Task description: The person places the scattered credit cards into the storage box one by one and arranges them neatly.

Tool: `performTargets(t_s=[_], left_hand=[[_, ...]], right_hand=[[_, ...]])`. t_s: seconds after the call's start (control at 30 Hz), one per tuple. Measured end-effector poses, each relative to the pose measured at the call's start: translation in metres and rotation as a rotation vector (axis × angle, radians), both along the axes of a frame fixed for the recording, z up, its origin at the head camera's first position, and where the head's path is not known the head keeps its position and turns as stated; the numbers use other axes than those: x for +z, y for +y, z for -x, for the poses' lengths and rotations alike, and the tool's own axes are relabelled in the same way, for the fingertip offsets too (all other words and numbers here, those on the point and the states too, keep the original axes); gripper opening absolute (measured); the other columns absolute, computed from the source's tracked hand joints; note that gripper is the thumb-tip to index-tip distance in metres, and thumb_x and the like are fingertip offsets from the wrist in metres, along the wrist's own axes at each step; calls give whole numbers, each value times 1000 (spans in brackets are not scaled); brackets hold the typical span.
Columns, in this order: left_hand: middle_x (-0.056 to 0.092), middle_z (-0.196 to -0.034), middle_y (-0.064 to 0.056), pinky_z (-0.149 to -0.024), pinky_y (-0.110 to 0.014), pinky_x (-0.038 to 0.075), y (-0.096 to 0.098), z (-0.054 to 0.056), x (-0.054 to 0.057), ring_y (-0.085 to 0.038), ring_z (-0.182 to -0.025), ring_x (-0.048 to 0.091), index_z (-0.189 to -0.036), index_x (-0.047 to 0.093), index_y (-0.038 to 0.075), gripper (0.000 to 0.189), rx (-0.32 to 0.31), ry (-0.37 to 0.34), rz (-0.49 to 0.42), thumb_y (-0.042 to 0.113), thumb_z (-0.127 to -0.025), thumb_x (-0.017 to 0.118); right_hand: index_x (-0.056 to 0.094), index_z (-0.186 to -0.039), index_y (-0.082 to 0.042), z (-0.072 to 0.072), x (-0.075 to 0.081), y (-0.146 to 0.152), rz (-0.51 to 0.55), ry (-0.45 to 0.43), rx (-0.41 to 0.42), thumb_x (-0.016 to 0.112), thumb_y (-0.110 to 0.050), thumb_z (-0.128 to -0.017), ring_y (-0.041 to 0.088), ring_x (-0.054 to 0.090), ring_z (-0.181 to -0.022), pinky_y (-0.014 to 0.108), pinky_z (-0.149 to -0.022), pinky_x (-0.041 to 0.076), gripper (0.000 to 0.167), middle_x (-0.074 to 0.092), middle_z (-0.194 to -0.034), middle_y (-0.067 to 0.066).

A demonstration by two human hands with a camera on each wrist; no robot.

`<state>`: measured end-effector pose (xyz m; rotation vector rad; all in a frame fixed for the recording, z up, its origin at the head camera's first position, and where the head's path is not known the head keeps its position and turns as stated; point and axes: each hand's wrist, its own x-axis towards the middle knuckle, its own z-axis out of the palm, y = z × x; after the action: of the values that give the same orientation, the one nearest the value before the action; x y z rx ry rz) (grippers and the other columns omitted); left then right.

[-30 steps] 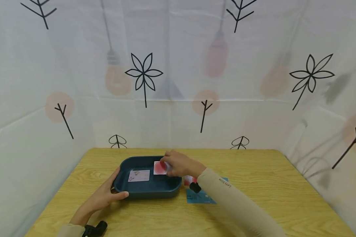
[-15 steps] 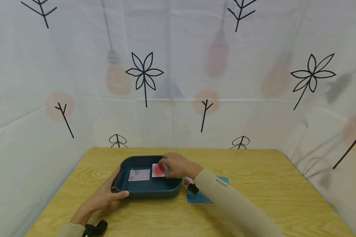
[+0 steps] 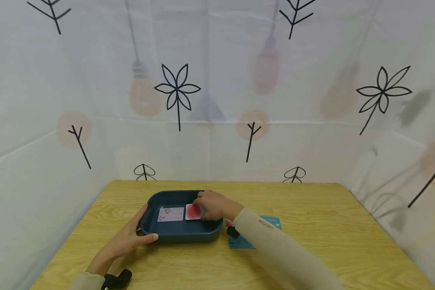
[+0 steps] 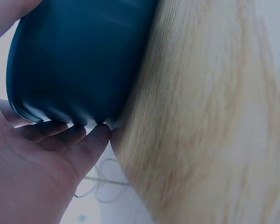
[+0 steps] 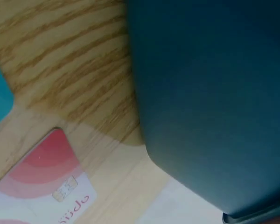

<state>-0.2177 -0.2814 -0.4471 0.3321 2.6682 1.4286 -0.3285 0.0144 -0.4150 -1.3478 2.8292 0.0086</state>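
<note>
A dark blue tray rests on the wooden table. My left hand grips its left end, thumb on the front wall and fingers along the left side; fingertips press the tray wall in the left wrist view. Inside the tray, at left, lies a pale card with a floral print. My right hand reaches over the right end and holds a white card with a red circle low beside the pale card. The hand covers its right part; whether it touches the tray floor I cannot tell.
Right of the tray, partly under the right forearm, lie a blue card and a red-and-white chip card. The wooden table is bordered by a printed white curtain at the back and sides.
My right hand has moved slightly left and toward me, bringing the red-circle card lower and up beside the pale card. The left hand and tray stay put.
</note>
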Motion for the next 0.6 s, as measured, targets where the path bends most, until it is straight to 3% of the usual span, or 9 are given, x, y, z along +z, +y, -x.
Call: performTargets(t_s=[0.1, 0.3, 0.6], left_hand=[[5, -157, -22, -100, -41, 39, 1, 0, 1, -39, -135, 32, -155, 2, 14, 104, 7, 1, 14, 34, -83, 75], [4, -157, -22, -98, -35, 41, 1, 0, 1, -38, -135, 32, -155, 2, 14, 104, 4, -2, 5, 33, -83, 75], [4, -157, -22, -101, -45, 37, 1, 0, 2, -38, -135, 33, -155, 1, 15, 105, 8, -16, -5, 33, -83, 75]], right_hand=[[65, -124, -19, -1, -1, -2, -25, 9, -18, 77, -33, -81, 14, 51, -96, 28, -87, 45, 47, 57, -108, -4], [64, -124, -22, -1, -3, -5, -67, 10, -50, 77, -35, -81, 13, 50, -98, 28, -88, 45, 47, 56, -109, -5], [63, -124, -22, 1, -6, -10, -88, -37, -110, 77, -36, -81, 12, 55, -103, 31, -93, 46, 47, 60, -111, -5]])
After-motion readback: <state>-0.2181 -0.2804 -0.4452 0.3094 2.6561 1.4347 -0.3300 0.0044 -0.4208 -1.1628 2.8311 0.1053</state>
